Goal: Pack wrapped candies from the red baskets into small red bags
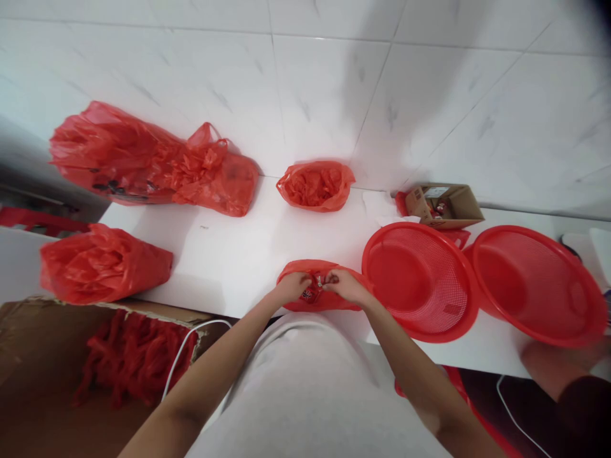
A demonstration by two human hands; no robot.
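Note:
An open red plastic bag [344, 301] lies at the table's front edge, close to my body. Inside its mouth are small dark-and-white printed items [308, 294]. My left hand [294, 287] reaches into the left part of the bag, its fingers curled down beside these items. From the right, my right hand [344, 285] comes over the bag with thumb and fingers pinched together on a small item [329, 280], dark with some white. What the left fingertips hold, if anything, is hidden.
Two red baskets [420, 334] [539, 337] stand at the right, near another person's arm [556, 369]. Behind are a red bag [316, 186] and a small carton [458, 207]. Filled red bags [114, 156] [107, 264] sit left, above a large cardboard box [38, 356].

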